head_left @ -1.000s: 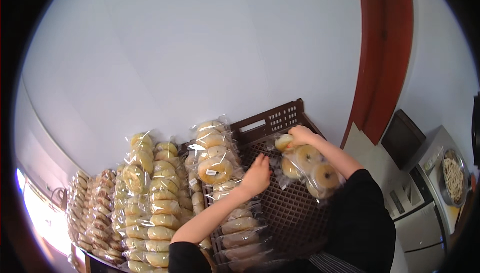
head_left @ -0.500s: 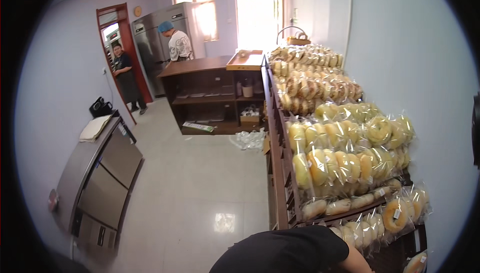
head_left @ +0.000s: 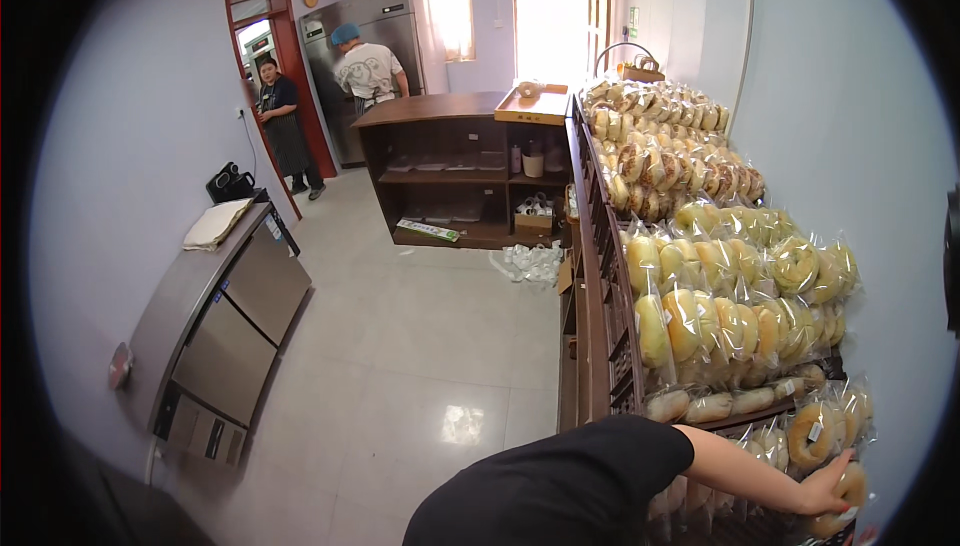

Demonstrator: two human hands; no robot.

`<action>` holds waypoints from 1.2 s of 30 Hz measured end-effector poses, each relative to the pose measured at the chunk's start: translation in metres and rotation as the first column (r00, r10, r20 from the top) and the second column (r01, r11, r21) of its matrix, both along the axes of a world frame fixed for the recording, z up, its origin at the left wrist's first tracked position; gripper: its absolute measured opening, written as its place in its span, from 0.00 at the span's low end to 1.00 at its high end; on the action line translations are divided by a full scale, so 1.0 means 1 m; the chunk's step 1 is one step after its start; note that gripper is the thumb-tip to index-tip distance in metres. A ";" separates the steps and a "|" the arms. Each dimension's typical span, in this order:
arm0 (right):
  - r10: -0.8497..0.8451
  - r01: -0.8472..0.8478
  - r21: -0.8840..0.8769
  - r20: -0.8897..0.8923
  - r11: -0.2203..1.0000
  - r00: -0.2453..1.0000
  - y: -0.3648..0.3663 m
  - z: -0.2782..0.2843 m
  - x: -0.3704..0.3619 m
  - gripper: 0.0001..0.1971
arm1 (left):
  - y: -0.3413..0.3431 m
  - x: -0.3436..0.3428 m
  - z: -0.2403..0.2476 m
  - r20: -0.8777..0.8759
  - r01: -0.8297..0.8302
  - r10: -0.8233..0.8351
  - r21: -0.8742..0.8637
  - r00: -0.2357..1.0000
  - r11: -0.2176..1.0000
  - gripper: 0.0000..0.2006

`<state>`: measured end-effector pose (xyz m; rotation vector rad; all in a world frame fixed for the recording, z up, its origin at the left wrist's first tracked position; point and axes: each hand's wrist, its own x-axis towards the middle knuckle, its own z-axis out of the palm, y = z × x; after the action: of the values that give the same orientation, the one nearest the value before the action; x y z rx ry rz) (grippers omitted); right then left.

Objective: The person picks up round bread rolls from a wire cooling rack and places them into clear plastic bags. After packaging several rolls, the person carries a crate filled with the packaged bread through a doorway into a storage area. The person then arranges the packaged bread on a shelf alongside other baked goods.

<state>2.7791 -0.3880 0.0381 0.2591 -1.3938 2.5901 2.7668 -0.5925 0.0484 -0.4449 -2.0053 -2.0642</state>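
My left arm, in a short black sleeve, reaches from the lower middle to the low right end of the rack. At its end my left hand (head_left: 826,489) is closed around the edge of a bagged bagel (head_left: 850,486), pale golden in clear wrapping. Just above it stands another bagged bagel (head_left: 812,434) with a small white label. Further bagged bagels (head_left: 768,444) line up beside my forearm, partly covered by it. My right hand is out of sight.
Rows of bagged bagels (head_left: 735,331) fill the dark slatted rack (head_left: 608,331) along the right wall. Ahead are a brown shelf unit (head_left: 440,174) with an orange tray (head_left: 533,104) and crumpled plastic (head_left: 530,264). A steel cabinet (head_left: 225,366) stands left; two people are far back.
The view has shifted, so the room's things sit further right. My left hand has come into sight at the lower right, on a bagged bagel. The person by the fridge has turned.
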 end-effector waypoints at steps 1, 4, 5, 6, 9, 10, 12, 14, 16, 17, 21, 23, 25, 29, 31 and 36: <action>-0.001 0.001 0.062 0.000 0.998 1.000 -0.009 -0.007 -0.006 0.25 | -0.003 0.002 0.006 -0.059 -0.018 0.021 0.057 0.998 0.998 0.42; 0.003 -0.003 0.140 0.001 0.990 1.000 -0.026 -0.014 -0.007 0.26 | -0.023 0.040 0.052 0.005 0.143 -0.145 0.155 0.989 0.978 0.30; 0.013 -0.013 0.158 0.002 0.987 1.000 -0.031 -0.015 -0.007 0.26 | -0.028 0.032 0.048 0.019 0.207 -0.213 0.175 0.977 0.963 0.31; 0.020 -0.020 0.173 0.000 0.985 1.000 -0.037 -0.015 -0.007 0.26 | -0.033 0.023 0.044 0.032 0.270 -0.281 0.196 0.959 0.943 0.32; 0.028 -0.026 0.215 -0.005 0.976 1.000 -0.044 -0.017 -0.007 0.27 | -0.067 0.071 0.074 0.014 0.258 -0.258 0.013 0.966 0.966 0.41; 0.038 -0.035 0.230 -0.010 0.972 0.999 -0.047 -0.017 -0.007 0.27 | -0.066 0.070 0.069 -0.061 0.198 -0.200 -0.038 0.978 0.979 0.43; 0.040 -0.035 0.255 -0.016 0.966 0.999 -0.048 -0.013 -0.005 0.28 | -0.063 0.072 0.061 -0.218 0.088 -0.114 -0.124 0.969 0.988 0.49; 0.063 -0.050 0.290 -0.036 0.956 0.997 -0.057 -0.013 -0.010 0.28 | -0.090 0.074 0.060 -0.147 0.085 -0.086 -0.015 0.985 0.996 0.48; 0.114 -0.094 0.309 -0.048 0.946 0.992 -0.077 -0.016 -0.014 0.29 | -0.100 0.074 0.063 -0.116 0.073 -0.070 0.018 0.991 0.997 0.47; 0.122 -0.101 0.306 -0.050 0.947 0.991 -0.076 -0.016 -0.018 0.29 | -0.095 0.069 0.059 -0.118 0.064 -0.065 -0.004 0.991 0.998 0.47; 0.112 -0.076 0.355 -0.082 0.932 0.990 -0.080 -0.008 -0.009 0.30 | -0.094 0.071 0.056 -0.148 0.147 -0.135 0.076 0.980 0.986 0.46; 0.168 -0.135 0.341 -0.070 0.930 0.983 -0.093 -0.015 -0.022 0.31 | -0.104 0.072 0.053 -0.158 0.001 -0.001 0.003 0.987 1.000 0.45; 0.153 -0.112 0.372 -0.083 0.921 0.985 -0.093 -0.008 -0.010 0.31 | -0.115 0.083 0.063 -0.118 0.068 -0.062 0.040 0.991 0.997 0.45; 0.135 -0.073 0.404 -0.127 0.912 0.983 -0.090 0.005 0.011 0.32 | -0.110 0.075 0.060 -0.226 0.007 0.005 0.051 0.974 0.999 0.46; 0.149 -0.056 0.435 -0.183 0.899 0.972 -0.098 0.021 0.025 0.33 | -0.108 0.076 0.067 -0.228 0.124 -0.110 0.048 0.967 0.991 0.46; 0.330 -0.191 0.479 -0.223 0.857 0.917 -0.157 0.075 0.033 0.45 | -0.170 0.072 0.114 0.118 0.168 -0.131 -0.403 0.984 0.899 0.25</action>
<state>2.8121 -0.5454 0.1130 0.9312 -1.9292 2.2409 2.8383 -0.7623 0.1620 -0.6099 -2.5449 -1.7548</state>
